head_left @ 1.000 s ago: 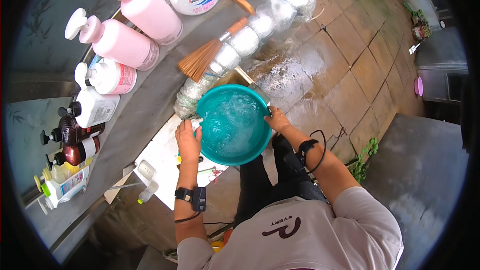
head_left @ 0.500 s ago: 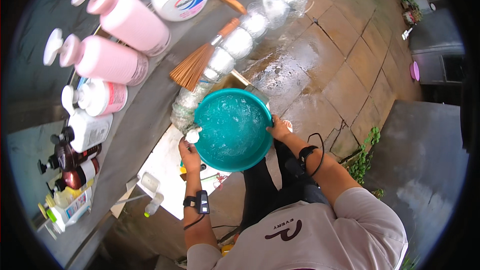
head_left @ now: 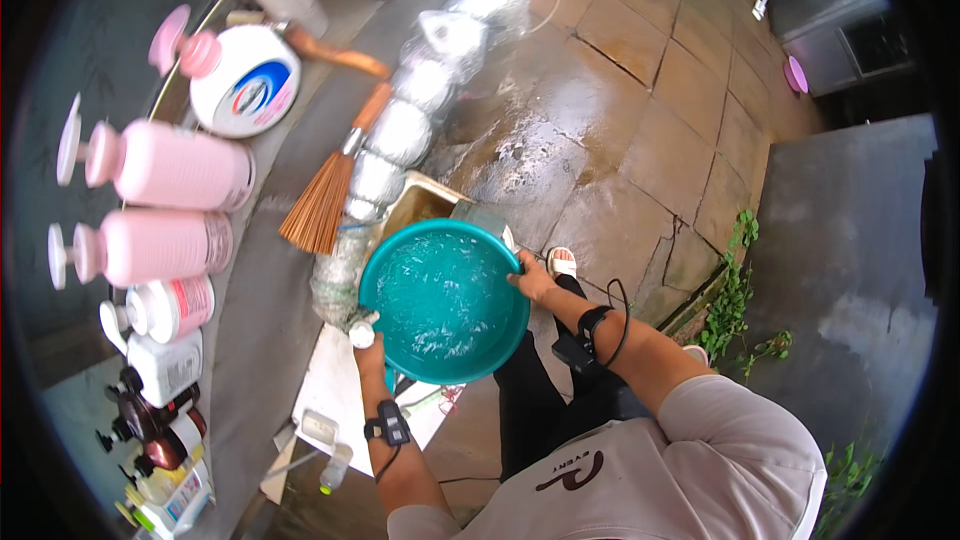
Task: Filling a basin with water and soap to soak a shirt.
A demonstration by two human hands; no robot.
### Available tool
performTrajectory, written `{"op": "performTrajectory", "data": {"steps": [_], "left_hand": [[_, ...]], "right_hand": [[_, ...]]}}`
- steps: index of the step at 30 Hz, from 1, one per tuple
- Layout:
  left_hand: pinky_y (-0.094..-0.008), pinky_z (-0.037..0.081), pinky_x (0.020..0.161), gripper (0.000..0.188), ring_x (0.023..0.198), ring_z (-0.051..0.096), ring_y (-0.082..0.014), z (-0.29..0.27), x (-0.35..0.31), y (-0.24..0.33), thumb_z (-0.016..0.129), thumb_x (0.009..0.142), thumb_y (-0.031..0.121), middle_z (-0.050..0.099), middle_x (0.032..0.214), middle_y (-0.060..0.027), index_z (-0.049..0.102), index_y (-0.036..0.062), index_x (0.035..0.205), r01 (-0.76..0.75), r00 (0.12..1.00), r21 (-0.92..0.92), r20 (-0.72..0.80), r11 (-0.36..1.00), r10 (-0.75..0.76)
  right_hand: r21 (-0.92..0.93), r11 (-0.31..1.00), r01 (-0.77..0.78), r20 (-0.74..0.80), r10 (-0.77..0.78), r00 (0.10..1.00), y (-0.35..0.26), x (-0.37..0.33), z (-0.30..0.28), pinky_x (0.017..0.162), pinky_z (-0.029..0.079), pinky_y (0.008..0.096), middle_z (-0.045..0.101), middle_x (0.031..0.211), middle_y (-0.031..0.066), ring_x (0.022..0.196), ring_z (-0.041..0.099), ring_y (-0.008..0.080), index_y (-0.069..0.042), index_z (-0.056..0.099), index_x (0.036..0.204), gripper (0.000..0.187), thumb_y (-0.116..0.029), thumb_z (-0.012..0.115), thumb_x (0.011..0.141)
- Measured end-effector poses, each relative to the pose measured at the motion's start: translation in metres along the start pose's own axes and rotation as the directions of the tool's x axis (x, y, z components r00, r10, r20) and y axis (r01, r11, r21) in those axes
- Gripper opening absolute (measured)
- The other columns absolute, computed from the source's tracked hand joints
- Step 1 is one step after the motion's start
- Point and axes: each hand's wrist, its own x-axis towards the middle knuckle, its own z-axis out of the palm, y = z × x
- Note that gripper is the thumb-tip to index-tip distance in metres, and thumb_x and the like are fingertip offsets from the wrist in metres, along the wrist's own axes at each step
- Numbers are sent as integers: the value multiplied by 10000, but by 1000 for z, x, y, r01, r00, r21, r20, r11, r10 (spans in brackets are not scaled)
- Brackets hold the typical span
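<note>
A round teal basin [head_left: 445, 365] of rippling water sits over the near end of a white sink [head_left: 408, 198]. My right hand [head_left: 531, 277] grips its right rim, thumb on top and fingers curled around the outside. At the lower left rim, my left hand [head_left: 369, 348] is against the basin, its fingers largely hidden behind the tap and rim. A tap with a white tip [head_left: 362, 335] hangs right above that hand. The tap joins a thick pipe [head_left: 396, 132] wrapped in clear plastic and silvery material.
On the grey ledge at left stand several pump bottles, including a pink one [head_left: 165, 248] and a white one [head_left: 245, 80]. A bristle brush [head_left: 325, 195] leans by the pipe. A white board [head_left: 345, 380] holds a soap dish [head_left: 319, 428]. Wet paving [head_left: 600, 155] lies beyond.
The view has swung, so the ledge, pipe and basin sit lower and further left. More of the sink shows beyond the basin. My left hand has slipped further behind the tap tip.
</note>
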Motion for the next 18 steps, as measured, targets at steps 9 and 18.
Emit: {"op": "performTrajectory", "data": {"steps": [9,18], "left_hand": [[-273,451,660,319,748,545,-163,14,-66,11,556,768,84,580,905,-73,518,51,1083,62,993,-246,109,967,-36],[-283,451,468,178,665,546,-139,69,-149,115,527,829,204,565,835,-52,512,76,952,18,978,-215,206,977,27]], "right_hand": [[-3,1000,27,-38,-27,999,11,-17,-40,839,436,389,597,983,190,963,572,322,-88,477,1060,301,-177,615,807],[128,992,-13,-94,25,995,22,-59,-170,796,444,339,604,930,140,881,576,223,-57,526,996,327,-335,603,842]]}}
